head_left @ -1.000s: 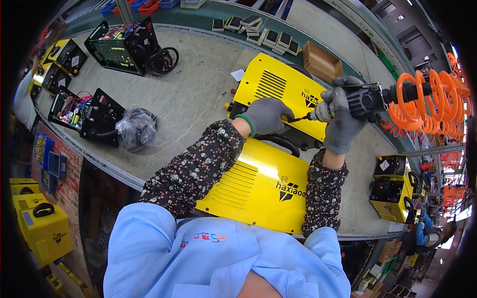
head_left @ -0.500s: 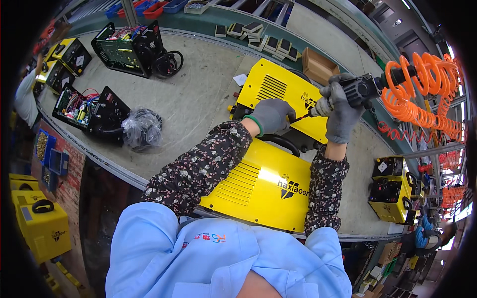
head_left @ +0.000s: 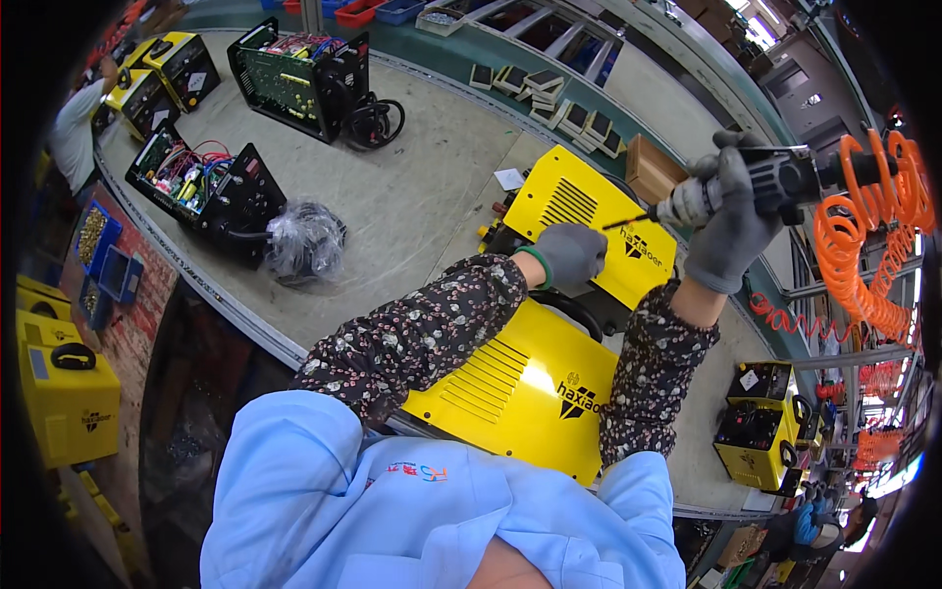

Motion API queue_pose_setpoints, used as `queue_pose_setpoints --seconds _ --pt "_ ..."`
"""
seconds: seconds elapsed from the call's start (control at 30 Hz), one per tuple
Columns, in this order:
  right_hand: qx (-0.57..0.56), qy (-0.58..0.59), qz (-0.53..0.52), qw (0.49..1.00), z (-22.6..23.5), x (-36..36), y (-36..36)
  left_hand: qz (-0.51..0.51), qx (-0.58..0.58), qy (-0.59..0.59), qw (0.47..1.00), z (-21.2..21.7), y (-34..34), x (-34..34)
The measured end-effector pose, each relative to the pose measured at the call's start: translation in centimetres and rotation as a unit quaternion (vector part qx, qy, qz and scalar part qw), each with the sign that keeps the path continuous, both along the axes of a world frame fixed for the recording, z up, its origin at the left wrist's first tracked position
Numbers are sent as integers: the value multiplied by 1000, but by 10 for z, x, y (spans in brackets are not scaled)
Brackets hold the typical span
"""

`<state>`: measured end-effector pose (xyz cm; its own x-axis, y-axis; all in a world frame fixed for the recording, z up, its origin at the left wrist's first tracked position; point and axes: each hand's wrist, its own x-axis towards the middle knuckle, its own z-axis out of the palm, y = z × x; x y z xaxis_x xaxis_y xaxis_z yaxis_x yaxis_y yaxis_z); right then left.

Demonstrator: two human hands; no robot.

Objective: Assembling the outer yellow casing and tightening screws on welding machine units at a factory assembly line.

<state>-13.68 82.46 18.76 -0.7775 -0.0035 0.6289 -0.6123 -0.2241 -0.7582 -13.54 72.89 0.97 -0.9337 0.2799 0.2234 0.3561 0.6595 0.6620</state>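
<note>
Nearest the person, a yellow-cased machine [head_left: 510,383], apparently an inverter welder, is lying on its side. Just beyond, the gloved left hand [head_left: 574,255] is curling into a loose fist by the near edge of a second yellow-cased machine [head_left: 599,201]; whether it is pinching a screw, I can't tell. The gloved right hand [head_left: 731,236] is gripping a pneumatic screwdriver [head_left: 780,184], whose bit [head_left: 628,218] is pointing over that machine toward the left hand.

Both machines are wearing their yellow covers, so that stage is looking done; dark dots are marking the panels, but which are seated screws isn't showing. Farther left, a nearer bare unit [head_left: 235,201] and a farther bare unit [head_left: 294,83] are exposing boards and wiring, so they are lacking covers.

Among the containers, a blue bin [head_left: 110,234] is holding small brass-coloured parts, with another blue bin [head_left: 122,277] sitting beside it. A clear plastic bag [head_left: 306,243] is wrapping dark cable. Beyond the second machine, a cardboard box [head_left: 654,172] is standing, contents unclear; farthest, a pale tray [head_left: 432,27] is holding small silvery pieces.
</note>
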Motion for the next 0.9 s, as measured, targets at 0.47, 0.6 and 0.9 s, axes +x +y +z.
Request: queue_pose_setpoints --seconds 0.47,0.6,0.9 --pt "14 -49 68 996 -58 -24 -53 50 689 -300 657 -13 -119 31" --pt "41 -35 36 998 -60 -23 -57 63 456 -250 852 -5 -104 28" --pt "71 -108 247 960 -52 -23 -45 88 240 -125 959 -16 -88 30"
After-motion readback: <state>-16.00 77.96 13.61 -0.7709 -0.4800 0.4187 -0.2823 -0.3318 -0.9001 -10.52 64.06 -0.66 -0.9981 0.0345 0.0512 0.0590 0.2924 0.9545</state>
